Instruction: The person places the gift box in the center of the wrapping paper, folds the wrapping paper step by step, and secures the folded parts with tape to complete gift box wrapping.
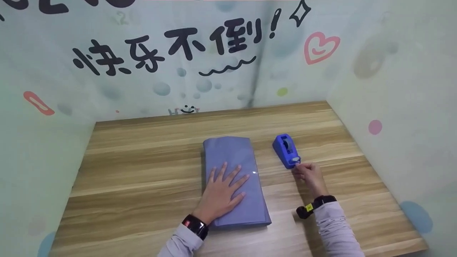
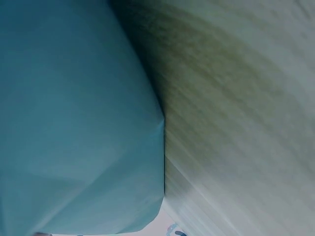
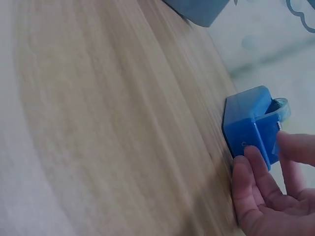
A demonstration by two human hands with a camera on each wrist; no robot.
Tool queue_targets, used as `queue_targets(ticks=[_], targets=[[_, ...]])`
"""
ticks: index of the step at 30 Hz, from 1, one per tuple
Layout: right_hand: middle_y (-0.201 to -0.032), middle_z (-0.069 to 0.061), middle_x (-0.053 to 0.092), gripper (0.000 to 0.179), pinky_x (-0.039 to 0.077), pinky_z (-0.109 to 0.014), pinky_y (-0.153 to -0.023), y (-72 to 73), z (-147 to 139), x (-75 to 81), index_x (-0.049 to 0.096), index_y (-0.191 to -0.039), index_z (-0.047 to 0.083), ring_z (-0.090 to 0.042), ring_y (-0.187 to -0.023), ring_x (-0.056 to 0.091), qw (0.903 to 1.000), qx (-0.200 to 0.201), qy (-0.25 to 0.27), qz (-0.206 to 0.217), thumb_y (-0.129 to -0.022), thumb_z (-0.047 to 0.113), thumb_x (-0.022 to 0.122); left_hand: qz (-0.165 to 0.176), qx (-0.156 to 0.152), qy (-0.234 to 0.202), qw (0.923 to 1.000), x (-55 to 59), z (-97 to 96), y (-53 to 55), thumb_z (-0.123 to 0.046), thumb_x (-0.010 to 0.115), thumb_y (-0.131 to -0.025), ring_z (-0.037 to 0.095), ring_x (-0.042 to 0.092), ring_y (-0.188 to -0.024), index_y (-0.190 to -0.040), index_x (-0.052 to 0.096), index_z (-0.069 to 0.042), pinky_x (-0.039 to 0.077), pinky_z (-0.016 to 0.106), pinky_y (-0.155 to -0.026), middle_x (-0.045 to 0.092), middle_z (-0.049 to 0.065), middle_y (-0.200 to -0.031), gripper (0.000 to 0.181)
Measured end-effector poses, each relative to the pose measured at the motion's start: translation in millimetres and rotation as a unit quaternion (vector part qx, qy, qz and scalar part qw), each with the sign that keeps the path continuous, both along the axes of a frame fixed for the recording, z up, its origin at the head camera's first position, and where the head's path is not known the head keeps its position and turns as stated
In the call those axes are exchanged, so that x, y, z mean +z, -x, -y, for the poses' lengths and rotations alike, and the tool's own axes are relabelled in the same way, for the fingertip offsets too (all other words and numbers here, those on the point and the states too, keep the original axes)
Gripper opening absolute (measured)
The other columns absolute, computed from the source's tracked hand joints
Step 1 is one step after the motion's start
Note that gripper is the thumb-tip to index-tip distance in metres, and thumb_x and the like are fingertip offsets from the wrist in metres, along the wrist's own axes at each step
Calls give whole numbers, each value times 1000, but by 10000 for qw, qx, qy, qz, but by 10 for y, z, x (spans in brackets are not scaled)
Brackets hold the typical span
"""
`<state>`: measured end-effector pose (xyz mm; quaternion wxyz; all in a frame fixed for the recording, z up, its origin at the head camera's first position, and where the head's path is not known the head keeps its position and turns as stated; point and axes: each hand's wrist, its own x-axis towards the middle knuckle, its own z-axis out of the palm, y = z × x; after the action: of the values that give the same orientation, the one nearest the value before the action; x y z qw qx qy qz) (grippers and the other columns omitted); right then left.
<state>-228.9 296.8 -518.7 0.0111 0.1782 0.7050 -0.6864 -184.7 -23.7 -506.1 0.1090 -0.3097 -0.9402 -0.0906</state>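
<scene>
A folded blue-purple paper packet [image 1: 230,148] lies lengthwise on the wooden table. Flat on its lower middle rests my left hand [image 1: 218,194], fingers spread. A small shiny spot, which looks like a bit of clear tape [image 1: 254,172], sits near the packet's right edge. To the right stands a blue tape dispenser [image 1: 282,152], and my right hand [image 1: 311,176] is at its near, toothed end. In the right wrist view, thumb and index finger pinch the tape end by the cutter [image 3: 279,127], while the other fingertips touch the dispenser's front. The left wrist view shows the packet's side [image 2: 78,118], not the hand.
The wood-grain table [image 1: 142,171] runs back to a printed curtain [image 1: 228,85] with writing and dots. Pale walls of the same cloth flank it at left and right [image 1: 400,107]. Each wrist wears a dark band [image 1: 195,226].
</scene>
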Motion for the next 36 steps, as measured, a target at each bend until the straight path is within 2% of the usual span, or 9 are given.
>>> queue_targets(ticks=[5, 11, 17, 22, 25, 28, 32, 34, 36], targets=[[-75, -3, 64, 20, 49, -18, -56, 52, 34, -48, 53, -95, -8, -7, -62, 59, 9923, -240, -1213, -61, -92, 11, 55, 5, 32, 87, 10000, 11, -7, -4, -55, 30, -95, 36, 17, -141, -143, 30, -39, 14, 59, -111, 26, -5, -153, 51], [-110, -24, 58, 16, 43, -10, -64, 69, 55, -134, 55, -86, -9, -22, -89, 57, 9660, -578, -2442, -627, -89, 6, 58, -38, -24, 78, 10000, -3, -18, -10, -56, 31, -95, 36, 19, -141, -143, 31, -39, 16, 60, -111, 26, -5, -153, 51], [-109, -28, 61, 13, 42, -10, -70, 100, 46, -144, 52, -82, -7, -30, -97, 58, 9616, -660, -2503, -910, -88, 2, 58, -161, -41, -42, 9999, 6, -12, 11, -54, 34, -94, 37, 21, -140, -142, 33, -39, 16, 60, -110, 28, -4, -152, 50], [-108, -28, 63, 13, 40, -15, -73, 107, -7, -187, 50, -76, -2, -29, -98, 58, 9601, -661, -2597, -797, -86, 0, 57, -77, -35, -9, 10000, 8, 4, -1, -55, 33, -94, 37, 20, -140, -142, 32, -39, 16, 61, -110, 27, -4, -153, 51], [-109, -25, 64, 12, 40, -12, -73, 80, -50, -191, 52, -77, 0, -20, -95, 59, 9660, -559, -2439, -656, -87, 3, 58, -85, 0, 45, 10000, -5, 11, -2, -55, 32, -95, 37, 20, -140, -143, 32, -39, 16, 60, -110, 27, -4, -153, 51], [-97, -18, 67, 10, 45, -13, -69, 17, -46, -102, 56, -84, -2, -10, -82, 59, 9745, -413, -2150, -482, -88, 7, 60, -86, 29, 87, 9999, -13, 19, 0, -55, 31, -95, 36, 20, -141, -143, 31, -39, 15, 60, -110, 26, -4, -153, 50], [-79, -1, 62, 16, 51, -22, -66, -112, 87, 84, 57, -91, -3, -8, -69, 59, 9878, 54, -1511, -373, -88, 11, 62, -77, 20, 60, 10000, -14, 17, 2, -55, 31, -95, 36, 20, -141, -143, 32, -39, 15, 60, -110, 26, -4, -153, 50], [-80, 2, 61, 16, 53, -27, -72, -163, 196, 167, 56, -93, -2, -13, -74, 61, 9898, 791, -1103, -424, -89, 12, 61, -63, 3, 34, 10000, -10, 10, 5, -56, 31, -95, 37, 19, -141, -143, 31, -39, 15, 60, -111, 26, -4, -153, 51], [-84, 0, 61, 16, 52, -30, -75, -195, 313, 241, 56, -93, -1, -17, -78, 61, 9789, 1809, -808, -498, -90, 14, 59, -44, -6, 28, 10000, -6, 2, 7, -56, 31, -95, 37, 18, -141, -143, 31, -39, 15, 60, -111, 26, -4, -153, 51]])
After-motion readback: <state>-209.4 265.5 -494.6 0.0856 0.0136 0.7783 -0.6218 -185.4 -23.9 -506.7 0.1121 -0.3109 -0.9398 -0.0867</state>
